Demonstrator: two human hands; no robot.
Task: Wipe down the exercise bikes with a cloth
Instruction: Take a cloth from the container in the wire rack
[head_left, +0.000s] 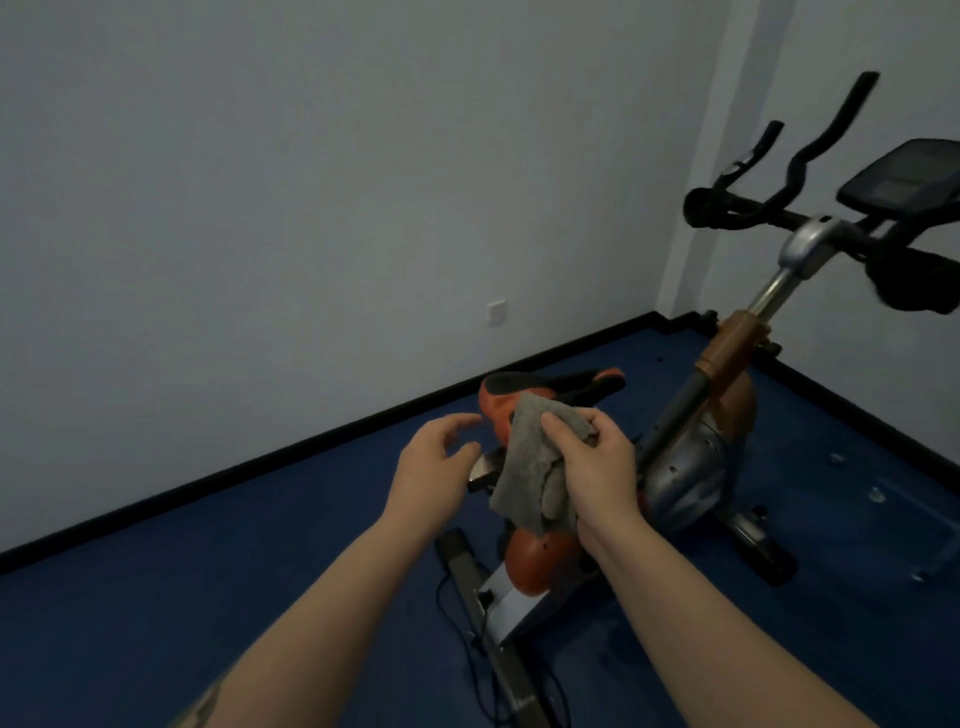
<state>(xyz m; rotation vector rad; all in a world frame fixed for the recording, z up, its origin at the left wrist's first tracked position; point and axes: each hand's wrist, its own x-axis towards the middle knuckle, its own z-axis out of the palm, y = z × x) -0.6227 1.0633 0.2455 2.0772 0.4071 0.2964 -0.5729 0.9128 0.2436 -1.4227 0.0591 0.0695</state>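
The right hand (597, 478) grips a grey cloth (535, 467) draped against the orange saddle (519, 400) of an exercise bike (691, 467), while the left hand (436, 467) hovers beside it, fingers loosely spread, apparently holding nothing, above blue floor (260, 597).

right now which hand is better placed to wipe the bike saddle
Right hand: it already grips the grey cloth, draped right by the orange saddle. The left hand hovers open, holding nothing.

Dim, flat indoor light; soft blur, wide-angle edge bending.
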